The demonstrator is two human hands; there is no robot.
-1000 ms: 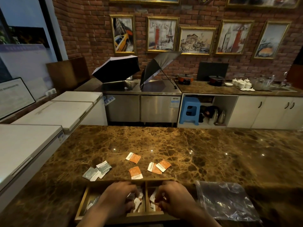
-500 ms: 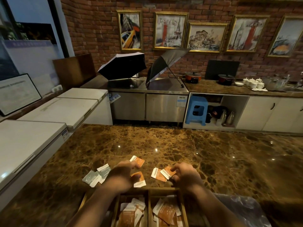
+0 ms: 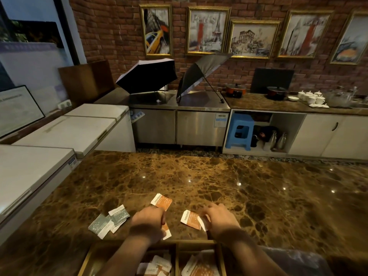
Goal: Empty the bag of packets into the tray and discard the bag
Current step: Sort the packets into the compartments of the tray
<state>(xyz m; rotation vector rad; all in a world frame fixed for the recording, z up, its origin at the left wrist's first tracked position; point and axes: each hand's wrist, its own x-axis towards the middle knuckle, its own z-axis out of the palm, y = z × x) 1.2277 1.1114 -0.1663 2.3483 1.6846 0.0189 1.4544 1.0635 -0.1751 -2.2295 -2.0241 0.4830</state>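
you're mid-cleanup, left hand (image 3: 149, 222) and right hand (image 3: 218, 219) each pinching stray orange packets (image 3: 190, 219) lower centre, next drop them into the tray (image 3: 177, 248).

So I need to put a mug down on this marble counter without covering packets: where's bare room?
The counter is bare beyond the farthest orange packet to its back edge, and rightward past the right hand. It is crowded near the tray: grey packets left, orange ones between the left hand and right hand, plastic bag at right.
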